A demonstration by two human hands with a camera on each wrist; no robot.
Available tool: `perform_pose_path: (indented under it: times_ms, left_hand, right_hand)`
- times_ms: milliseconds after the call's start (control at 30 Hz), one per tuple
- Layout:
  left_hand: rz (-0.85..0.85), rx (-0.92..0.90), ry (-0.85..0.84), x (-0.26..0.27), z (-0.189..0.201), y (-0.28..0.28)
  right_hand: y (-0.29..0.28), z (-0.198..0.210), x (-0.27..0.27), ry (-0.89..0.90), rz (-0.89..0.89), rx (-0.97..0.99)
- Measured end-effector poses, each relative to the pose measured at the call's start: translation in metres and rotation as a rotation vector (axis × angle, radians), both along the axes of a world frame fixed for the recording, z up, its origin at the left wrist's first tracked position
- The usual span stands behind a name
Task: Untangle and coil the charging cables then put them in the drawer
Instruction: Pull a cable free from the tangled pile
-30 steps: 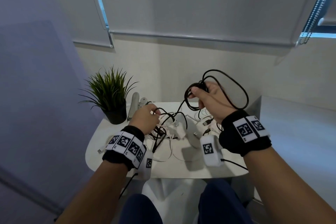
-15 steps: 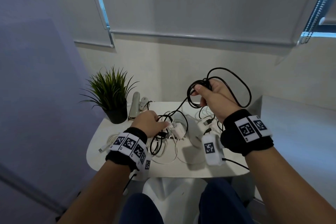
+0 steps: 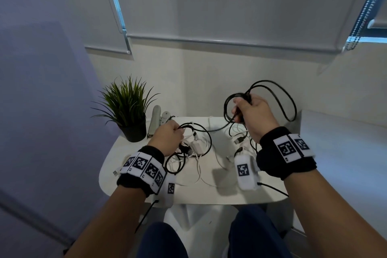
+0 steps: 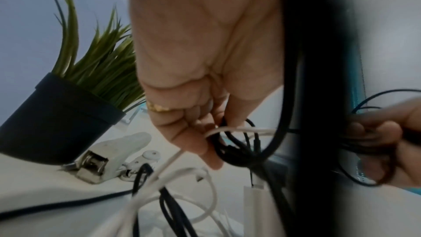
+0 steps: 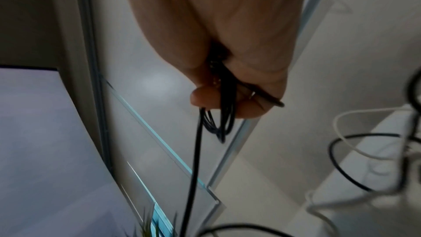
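A tangle of black and white cables (image 3: 194, 148) lies on the small white table (image 3: 209, 195), with a white charger plug (image 3: 198, 145) in it. My right hand (image 3: 250, 111) is raised above the table's right side and grips a black cable (image 3: 289, 102) gathered in loops; the right wrist view shows the loops (image 5: 224, 114) pinched between thumb and fingers. One strand runs taut down to the tangle. My left hand (image 3: 169, 139) is low over the pile, its fingers (image 4: 198, 132) curled round black and white strands (image 4: 237, 143). No drawer is in view.
A potted green plant (image 3: 127, 113) stands at the table's back left, and a white clip-like tool (image 3: 156, 120) lies beside it. Walls and a roller blind close the back. A white surface (image 3: 345, 153) adjoins the table on the right. My knees are under the front edge.
My right hand has moved right and slightly up with the black loops, drawing the strand tight. My left hand has dropped onto the tangle and closed on its strands.
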State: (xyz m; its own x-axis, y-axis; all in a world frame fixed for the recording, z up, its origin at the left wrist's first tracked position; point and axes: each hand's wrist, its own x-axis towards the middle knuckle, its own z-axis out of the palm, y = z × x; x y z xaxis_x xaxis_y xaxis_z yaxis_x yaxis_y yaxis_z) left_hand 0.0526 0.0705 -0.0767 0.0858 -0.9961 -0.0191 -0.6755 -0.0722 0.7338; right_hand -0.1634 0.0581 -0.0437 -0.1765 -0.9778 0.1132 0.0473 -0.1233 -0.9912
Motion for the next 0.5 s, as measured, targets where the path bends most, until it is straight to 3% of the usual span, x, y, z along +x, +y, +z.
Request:
perform_pose_path:
  times_ms: [133,267,500]
  left_hand:
    - [0.034,-0.077,-0.054,0.000,0.002,0.003]
    - [0.022,-0.131,-0.006,-0.002,0.003,0.005]
    - [0.032,-0.194,0.075,-0.016,0.005,0.008]
  right_hand:
    - [-0.004,-0.033,0.002,0.260,0.060,0.172]
    - [-0.001,-0.044,0.002,0.480,0.088,0.243]
    - [0.005,-0.043,0.018,0.438,0.223,0.225]
